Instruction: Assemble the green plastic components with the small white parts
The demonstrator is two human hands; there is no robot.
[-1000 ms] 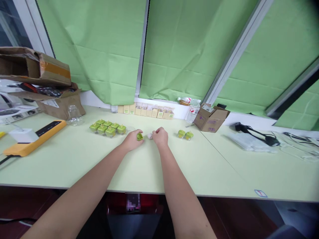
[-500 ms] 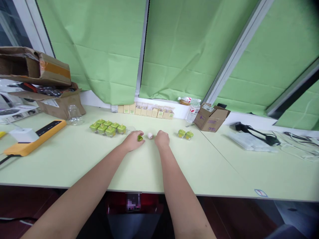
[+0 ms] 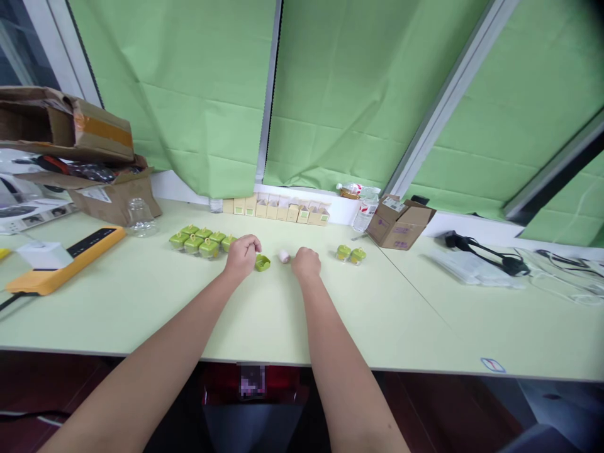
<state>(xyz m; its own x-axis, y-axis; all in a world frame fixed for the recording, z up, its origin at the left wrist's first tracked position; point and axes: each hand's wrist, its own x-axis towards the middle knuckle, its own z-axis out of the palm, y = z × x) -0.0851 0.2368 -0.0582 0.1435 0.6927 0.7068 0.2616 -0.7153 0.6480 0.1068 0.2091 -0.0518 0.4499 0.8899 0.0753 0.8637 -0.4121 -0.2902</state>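
My left hand (image 3: pixel 242 257) is closed, its fingers curled beside a green lid (image 3: pixel 263 263) that lies with its hollow side up on the table. Whatever those fingers hold is hidden or too small to name. Between my hands lies a small whitish-pink roll-shaped piece (image 3: pixel 284 257). Just right of it, my right hand (image 3: pixel 306 262) rests as a fist on the table, and its contents are out of sight. Several small clear cups with green lids (image 3: pixel 208 249) stand in rows left of my left hand. Two more lidded cups (image 3: pixel 350 254) stand to the right.
A row of small cardboard boxes (image 3: pixel 287 212) lines the back edge. At the back right are a plastic bottle (image 3: pixel 364 214) and an open carton (image 3: pixel 400 224). A clear jar (image 3: pixel 141 219) and a yellow power strip (image 3: pixel 75 258) sit on the left, cables (image 3: pixel 566 264) far right.
My left hand has let go of the green lid, which now lies on the table, and has moved left to where a clear cup showed. My right hand has barely moved.
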